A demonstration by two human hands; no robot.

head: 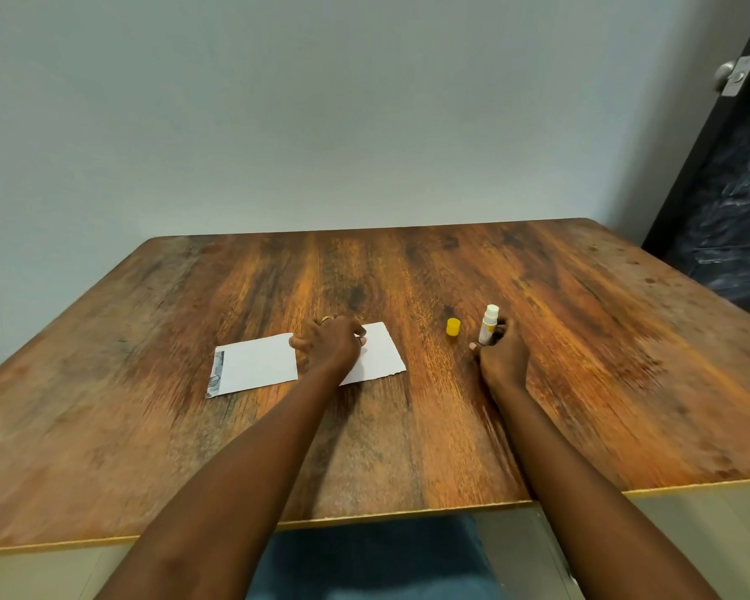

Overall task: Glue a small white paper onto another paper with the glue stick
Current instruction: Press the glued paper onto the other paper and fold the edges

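**Two papers down, glue stick uncapped, no glue on yet**

Two white sheets lie side by side mid-table (408, 270): left paper (256, 363) w/ a printed strip on its left edge, right paper (384, 350) w/ a ragged near edge. Can't tell which one counts as the "small" piece, or whether they overlap; the hand hides the seam.

Left hand (328, 344) sits on the join btwn them, fingers curled down, loosely closed, pressing rather than gripping. Prob pinning the sheets so they don't skate on the slick wood. Ring visible on one finger.

Right hand (501, 355) is to the right of the papers, fingers wrapped round the base of the glue stick (488, 324). Stick stands upright, white tip up, base on or just off the table, can't tell which. Yellow cap (453, 327) stands apart just left of the stick, so tip is exposed and ready.

Judgement: early stage, prep done, application not started. Next move likely needs the stick carried left to a sheet while left hand holds it flat.

Risk: thin paper may drag or wrinkle under the stick if not held; cap could get knocked by the crossing arm.
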